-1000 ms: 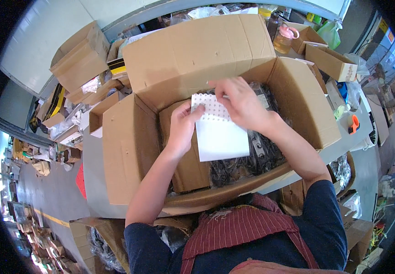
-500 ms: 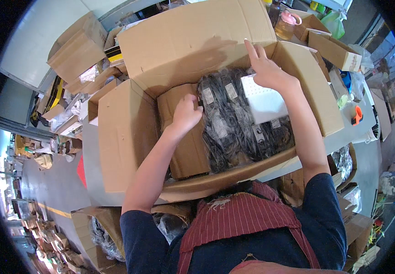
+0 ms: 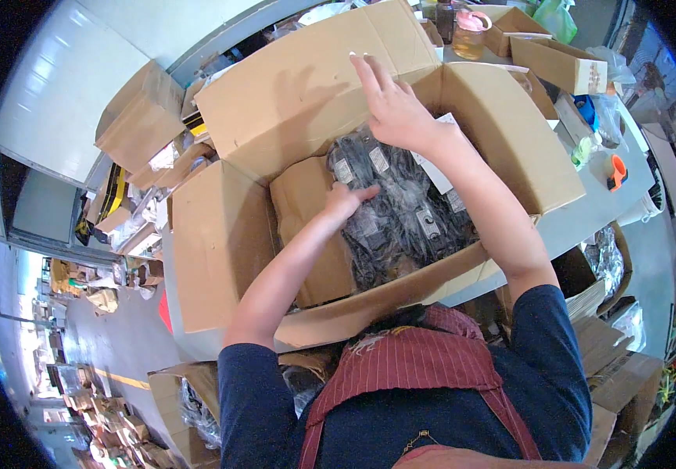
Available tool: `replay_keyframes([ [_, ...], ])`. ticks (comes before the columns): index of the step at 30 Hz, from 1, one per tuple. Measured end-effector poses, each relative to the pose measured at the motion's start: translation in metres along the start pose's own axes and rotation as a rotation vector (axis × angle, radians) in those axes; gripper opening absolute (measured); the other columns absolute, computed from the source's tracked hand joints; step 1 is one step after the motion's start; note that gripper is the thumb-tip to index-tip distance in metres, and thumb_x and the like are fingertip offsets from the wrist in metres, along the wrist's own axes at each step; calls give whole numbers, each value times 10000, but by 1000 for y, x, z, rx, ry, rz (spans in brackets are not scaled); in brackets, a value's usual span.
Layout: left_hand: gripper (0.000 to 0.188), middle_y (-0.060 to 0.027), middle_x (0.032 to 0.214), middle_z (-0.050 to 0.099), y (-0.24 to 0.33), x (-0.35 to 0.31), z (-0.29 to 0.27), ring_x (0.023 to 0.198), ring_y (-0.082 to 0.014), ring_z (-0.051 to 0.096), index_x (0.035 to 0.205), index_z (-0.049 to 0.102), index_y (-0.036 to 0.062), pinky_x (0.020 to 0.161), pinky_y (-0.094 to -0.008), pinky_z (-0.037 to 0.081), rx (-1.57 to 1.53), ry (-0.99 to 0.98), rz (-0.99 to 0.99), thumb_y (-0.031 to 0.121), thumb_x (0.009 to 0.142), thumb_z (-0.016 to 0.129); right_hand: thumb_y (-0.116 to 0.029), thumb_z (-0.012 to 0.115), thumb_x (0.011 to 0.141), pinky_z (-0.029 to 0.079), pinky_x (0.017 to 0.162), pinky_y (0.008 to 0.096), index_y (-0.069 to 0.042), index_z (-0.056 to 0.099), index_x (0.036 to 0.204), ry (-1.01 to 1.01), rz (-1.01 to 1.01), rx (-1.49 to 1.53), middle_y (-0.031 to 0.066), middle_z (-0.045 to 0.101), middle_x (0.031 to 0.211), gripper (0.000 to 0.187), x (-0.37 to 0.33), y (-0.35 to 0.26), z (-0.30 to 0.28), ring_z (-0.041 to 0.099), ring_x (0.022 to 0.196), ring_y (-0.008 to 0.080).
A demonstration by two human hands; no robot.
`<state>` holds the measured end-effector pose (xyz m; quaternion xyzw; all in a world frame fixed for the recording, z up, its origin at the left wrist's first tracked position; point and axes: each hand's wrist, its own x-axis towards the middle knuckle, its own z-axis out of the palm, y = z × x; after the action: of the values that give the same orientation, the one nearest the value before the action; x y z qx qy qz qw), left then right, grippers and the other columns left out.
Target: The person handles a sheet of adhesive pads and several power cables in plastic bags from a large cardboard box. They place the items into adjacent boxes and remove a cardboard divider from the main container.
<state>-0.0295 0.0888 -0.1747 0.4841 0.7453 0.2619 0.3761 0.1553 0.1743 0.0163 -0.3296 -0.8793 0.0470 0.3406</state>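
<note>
The cardboard box (image 3: 510, 148) sits open on the worktop (image 3: 596, 211), already well filled with black bagged parts (image 3: 400, 211). Your right hand (image 3: 392, 109) is spread flat against the far flap, holding nothing; your left hand (image 3: 346, 199) presses loosely on the bags. Flaps not yet closed.

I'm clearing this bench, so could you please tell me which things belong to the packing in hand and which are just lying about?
In use:
- large open cardboard box
- clear bags of black parts inside it
- left hand, touching the bags
- right hand, raised over the far flap

Lying about:
- small closed carton
- orange tape dispenser
- pink-lidded bottle
</note>
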Motion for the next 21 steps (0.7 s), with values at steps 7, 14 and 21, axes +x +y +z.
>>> replay_keyframes([
  [7, 729, -164, 1207, 643, 25, -37, -2, 1053, -240, 626, 1281, 523, -57, 939, -370, 484, 269, 147, -60, 498, 846, 705, 29, 552, 739, 419, 1022, 535, -35, 136, 1513, 27, -43, 49, 328, 280, 1477, 881, -6, 4, -4, 460, 1234, 527],
  [14, 612, -99, 1148, 679, 26, -88, -39, 979, -201, 651, 1259, 575, -4, 828, -330, 511, -182, -290, -177, 436, 858, 714, 21, 572, 728, 515, 867, 523, 23, 106, 1510, 201, -103, 185, 396, 286, 1446, 910, -1, 3, -3, 622, 985, 512],
  [21, 633, -78, 1256, 628, 38, -122, -35, 1157, -210, 570, 1343, 525, 28, 998, -357, 415, -440, -270, -314, 309, 824, 754, 15, 570, 752, 542, 818, 498, 50, 158, 1472, 303, -116, 223, 411, 318, 1400, 831, 2, 3, -9, 616, 938, 530],
])
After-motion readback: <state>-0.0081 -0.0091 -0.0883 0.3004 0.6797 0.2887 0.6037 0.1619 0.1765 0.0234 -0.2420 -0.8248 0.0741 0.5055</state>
